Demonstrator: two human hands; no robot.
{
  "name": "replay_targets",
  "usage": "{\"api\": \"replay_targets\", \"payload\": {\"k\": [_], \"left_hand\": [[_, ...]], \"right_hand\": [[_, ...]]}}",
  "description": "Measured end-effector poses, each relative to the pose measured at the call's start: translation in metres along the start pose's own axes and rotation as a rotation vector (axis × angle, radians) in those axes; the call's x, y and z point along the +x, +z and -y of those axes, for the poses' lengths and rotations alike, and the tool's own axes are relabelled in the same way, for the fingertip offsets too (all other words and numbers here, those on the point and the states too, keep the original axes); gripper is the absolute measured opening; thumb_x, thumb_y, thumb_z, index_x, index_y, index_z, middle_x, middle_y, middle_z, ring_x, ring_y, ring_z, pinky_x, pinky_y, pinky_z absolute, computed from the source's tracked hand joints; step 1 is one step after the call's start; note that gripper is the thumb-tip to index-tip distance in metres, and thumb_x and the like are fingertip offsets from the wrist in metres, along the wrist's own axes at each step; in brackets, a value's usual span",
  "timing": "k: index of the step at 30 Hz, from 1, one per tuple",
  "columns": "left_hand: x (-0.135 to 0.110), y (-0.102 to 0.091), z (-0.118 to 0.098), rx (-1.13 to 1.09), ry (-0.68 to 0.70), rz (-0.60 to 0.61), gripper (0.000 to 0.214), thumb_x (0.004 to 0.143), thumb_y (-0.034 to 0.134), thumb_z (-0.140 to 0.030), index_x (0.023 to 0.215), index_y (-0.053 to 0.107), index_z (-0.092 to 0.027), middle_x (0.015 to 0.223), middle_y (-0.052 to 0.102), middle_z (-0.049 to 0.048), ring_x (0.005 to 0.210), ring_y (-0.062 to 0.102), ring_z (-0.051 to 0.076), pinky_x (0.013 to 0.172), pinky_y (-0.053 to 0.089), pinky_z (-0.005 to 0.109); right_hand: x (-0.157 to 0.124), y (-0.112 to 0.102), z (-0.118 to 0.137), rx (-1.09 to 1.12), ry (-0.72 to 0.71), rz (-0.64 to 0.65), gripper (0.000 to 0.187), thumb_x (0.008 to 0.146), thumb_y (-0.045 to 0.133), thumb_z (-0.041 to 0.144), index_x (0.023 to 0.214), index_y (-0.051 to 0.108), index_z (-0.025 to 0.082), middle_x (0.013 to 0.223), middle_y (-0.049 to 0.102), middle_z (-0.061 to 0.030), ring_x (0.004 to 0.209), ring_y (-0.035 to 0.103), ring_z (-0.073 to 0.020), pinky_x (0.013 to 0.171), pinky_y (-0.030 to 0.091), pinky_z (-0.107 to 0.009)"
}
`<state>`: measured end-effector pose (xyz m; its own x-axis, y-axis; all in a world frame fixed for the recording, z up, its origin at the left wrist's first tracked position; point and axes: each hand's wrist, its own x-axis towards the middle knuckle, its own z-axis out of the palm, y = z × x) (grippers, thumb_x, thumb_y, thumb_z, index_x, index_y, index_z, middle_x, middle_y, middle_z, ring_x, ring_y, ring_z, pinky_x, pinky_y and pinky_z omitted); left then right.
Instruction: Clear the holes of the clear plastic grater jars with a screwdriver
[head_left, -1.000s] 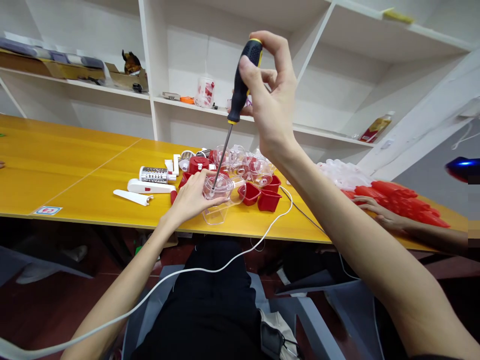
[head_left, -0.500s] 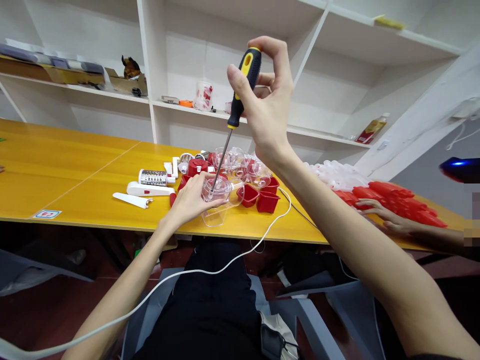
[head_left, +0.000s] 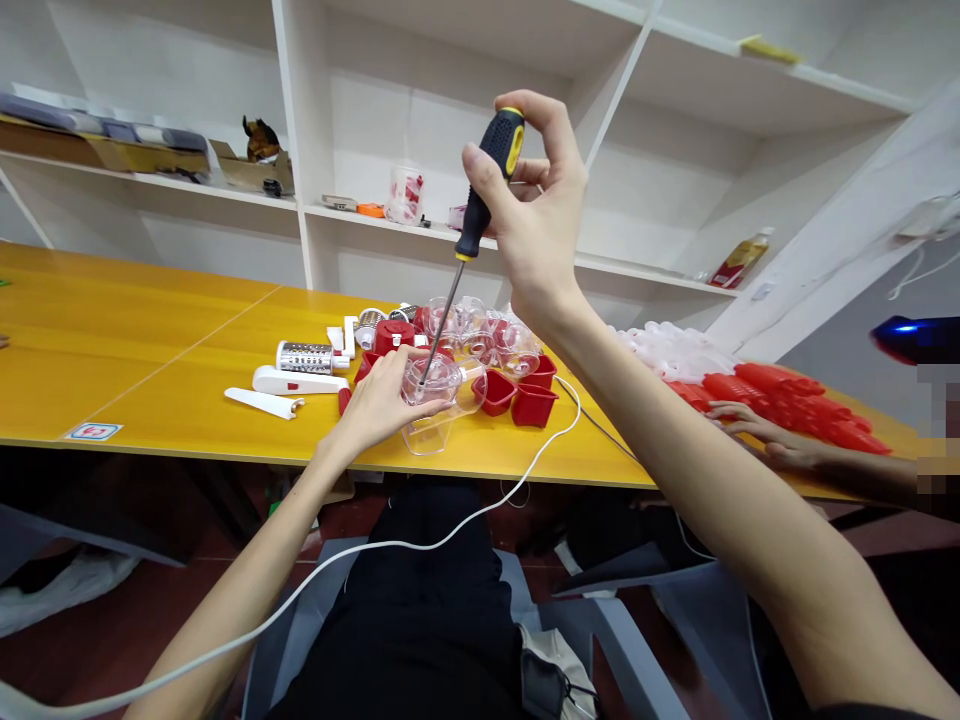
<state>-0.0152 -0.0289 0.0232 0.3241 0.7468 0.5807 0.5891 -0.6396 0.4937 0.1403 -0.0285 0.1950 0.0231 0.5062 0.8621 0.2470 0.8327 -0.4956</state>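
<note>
My right hand (head_left: 544, 200) is closed round the black and yellow handle of a screwdriver (head_left: 480, 190), which leans with its shaft pointing down and left. The tip reaches into a clear plastic housing (head_left: 442, 385) on the table. My left hand (head_left: 386, 400) grips that housing from the left, thumb along its near side and fingers round the far side. Right beside it are red square cups (head_left: 534, 404). To the left lie a metal grater drum (head_left: 306, 357), a white handle with a red button (head_left: 296, 381) and a slim white piece (head_left: 264, 402).
More clear housings (head_left: 517, 350) and red parts crowd behind my hands. A white cable (head_left: 450, 540) crosses in front of me. At the right, a co-worker's hand (head_left: 765, 435) rests by stacked red parts (head_left: 795, 400) and white ones (head_left: 667, 348). Shelves rise behind the yellow table (head_left: 172, 380).
The screwdriver handle has turned within my right hand, its yellow patch now facing right. My right index finger sits slightly lower. The left hand and the housing stay in place.
</note>
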Motion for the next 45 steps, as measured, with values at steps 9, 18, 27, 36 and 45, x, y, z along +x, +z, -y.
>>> {"api": "replay_targets", "payload": {"k": [9,18,27,36,45], "left_hand": [[0.000,0.001,0.000,-0.006,-0.006,0.001,0.062,0.079,0.075,-0.058,0.124,0.049,-0.023,0.123,0.063,0.0084,0.109,0.063,0.030,0.093,0.052,0.046],[0.001,0.000,0.000,-0.012,-0.008,0.007,0.063,0.078,0.076,-0.058,0.124,0.049,-0.024,0.122,0.063,0.0070,0.107,0.063,0.028,0.091,0.052,0.044],[0.001,0.000,-0.002,-0.002,-0.026,0.021,0.063,0.079,0.076,-0.056,0.124,0.049,-0.023,0.120,0.063,0.0084,0.110,0.062,0.030,0.091,0.052,0.045],[0.001,-0.001,-0.004,-0.001,-0.020,0.015,0.060,0.079,0.076,-0.056,0.121,0.049,-0.023,0.120,0.063,0.0095,0.112,0.062,0.031,0.093,0.051,0.046],[0.000,-0.001,-0.003,-0.009,-0.026,0.018,0.062,0.079,0.074,-0.057,0.124,0.049,-0.023,0.123,0.063,0.0093,0.112,0.062,0.030,0.093,0.051,0.047]], "right_hand": [[0.003,-0.002,-0.001,0.060,0.078,-0.097,0.030,0.075,0.066,0.038,0.104,0.055,0.035,0.080,0.063,0.0037,0.069,0.065,-0.0178,0.050,0.051,-0.032],[0.003,-0.003,-0.001,0.009,0.060,-0.063,0.035,0.078,0.067,0.042,0.109,0.052,0.033,0.090,0.063,0.0022,0.072,0.060,-0.0147,0.058,0.051,-0.031],[0.001,0.002,0.014,0.048,-0.003,0.021,0.024,0.082,0.060,0.035,0.104,0.051,0.032,0.078,0.059,0.0005,0.073,0.060,-0.0176,0.063,0.055,-0.030],[-0.003,0.004,0.017,-0.007,-0.048,0.026,0.032,0.083,0.065,0.046,0.106,0.049,0.032,0.086,0.057,0.0000,0.069,0.058,-0.0146,0.062,0.054,-0.027],[-0.002,0.002,0.016,0.030,0.005,0.091,0.022,0.089,0.044,0.037,0.111,0.043,0.034,0.088,0.060,-0.0010,0.078,0.061,-0.0182,0.067,0.054,-0.032]]}}
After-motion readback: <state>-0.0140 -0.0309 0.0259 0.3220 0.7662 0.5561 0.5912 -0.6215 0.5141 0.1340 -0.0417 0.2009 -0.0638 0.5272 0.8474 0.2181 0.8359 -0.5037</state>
